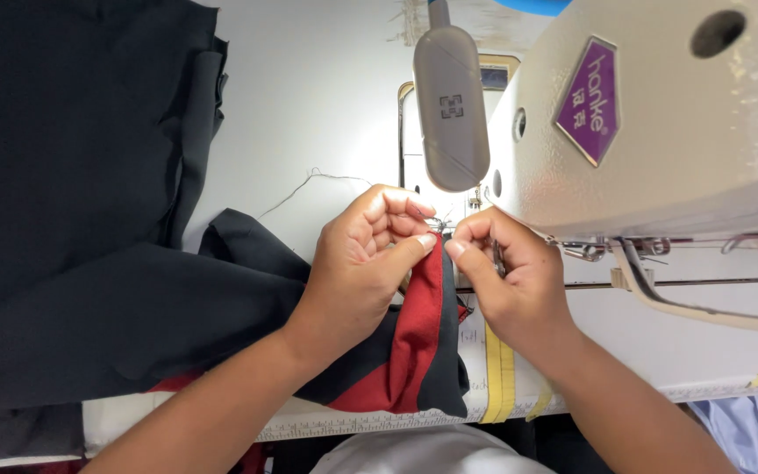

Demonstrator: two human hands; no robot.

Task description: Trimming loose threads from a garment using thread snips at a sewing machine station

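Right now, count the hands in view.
2. The left hand pinches the top edge of the red and black fabric piece; the right hand meets it beside the cream sewing machine.

Single head camera looks steeply down, close over the sewing table (309, 96)

Bare white table (309, 96) lies open behind the hands; the sewing machine head (660, 123) and grey lamp (451, 105) crowd the right, piled black fabric (72, 175) apparently blocks the left.
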